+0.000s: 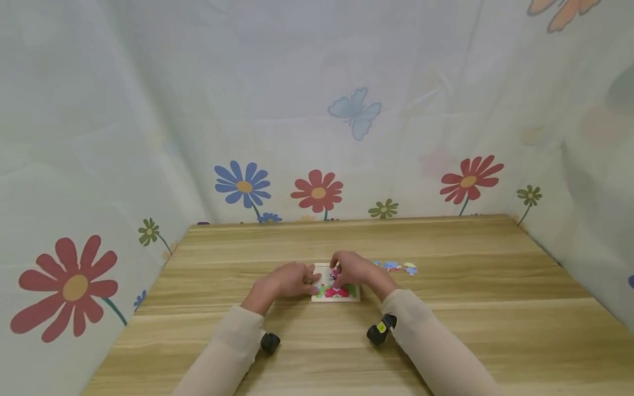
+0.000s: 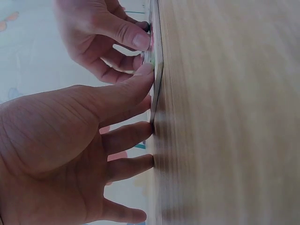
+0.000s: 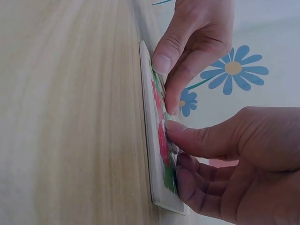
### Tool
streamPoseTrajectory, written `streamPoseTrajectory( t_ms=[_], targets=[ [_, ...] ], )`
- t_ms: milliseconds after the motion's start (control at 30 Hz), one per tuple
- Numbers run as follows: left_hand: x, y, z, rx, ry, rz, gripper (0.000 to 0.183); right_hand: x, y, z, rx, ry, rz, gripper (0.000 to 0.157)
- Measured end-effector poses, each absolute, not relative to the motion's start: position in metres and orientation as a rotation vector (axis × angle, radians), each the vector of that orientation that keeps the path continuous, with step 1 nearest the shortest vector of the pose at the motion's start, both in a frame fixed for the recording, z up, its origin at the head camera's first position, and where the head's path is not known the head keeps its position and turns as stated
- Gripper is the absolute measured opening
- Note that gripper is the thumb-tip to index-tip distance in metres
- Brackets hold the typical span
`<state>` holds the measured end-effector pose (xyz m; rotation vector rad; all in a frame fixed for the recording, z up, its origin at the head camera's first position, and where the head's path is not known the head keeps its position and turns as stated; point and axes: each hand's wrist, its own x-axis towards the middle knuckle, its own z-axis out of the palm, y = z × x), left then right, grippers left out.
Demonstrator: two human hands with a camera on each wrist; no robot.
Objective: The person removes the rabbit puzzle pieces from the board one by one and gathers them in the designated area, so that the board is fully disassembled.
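A small puzzle board [image 1: 337, 300] with a pale rim and a red, green and white picture lies flat on the table. My left hand [image 1: 292, 279] is at its left side, the thumb [image 2: 145, 69] on the board and the other fingers straight and spread, tips down on the board and tabletop. Over the middle of the picture, my right hand [image 1: 354, 268] pinches a small puzzle piece [image 1: 334, 275] between thumb and fingers. That piece is mostly covered by the fingers, so its shape cannot be made out. In the right wrist view, the thumb [image 3: 176, 126] and fingertips touch the picture's surface.
Several loose puzzle pieces [image 1: 391, 266], blue with other colours, lie on the wooden table [image 1: 317, 352] just right of the board. A white cloth [image 1: 277, 110] printed with flowers and butterflies hangs behind and along both sides.
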<state>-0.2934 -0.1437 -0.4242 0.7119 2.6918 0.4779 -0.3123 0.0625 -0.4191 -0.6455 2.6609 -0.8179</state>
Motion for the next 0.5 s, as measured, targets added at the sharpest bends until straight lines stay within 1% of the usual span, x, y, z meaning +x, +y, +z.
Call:
streamPoseTrajectory(
  t_ms=[100, 233, 500],
  targets=[
    [-0.2930, -0.1438, -0.4252, 0.703, 2.696, 0.466, 0.050, -0.3121, 0.0625, -0.4203, -0.653, 2.661, -0.829, 0.032],
    [-0.2920, -0.1434, -0.4252, 0.707, 2.697, 0.467, 0.050, -0.3118, 0.0630, -0.4206, -0.660, 2.655, -0.838, 0.022],
    [-0.2915, -0.1427, -0.4254, 0.712, 2.704, 0.484, 0.049, -0.3178, 0.0696, -0.4243, -0.692, 2.587, -0.932, 0.013]
  ],
)
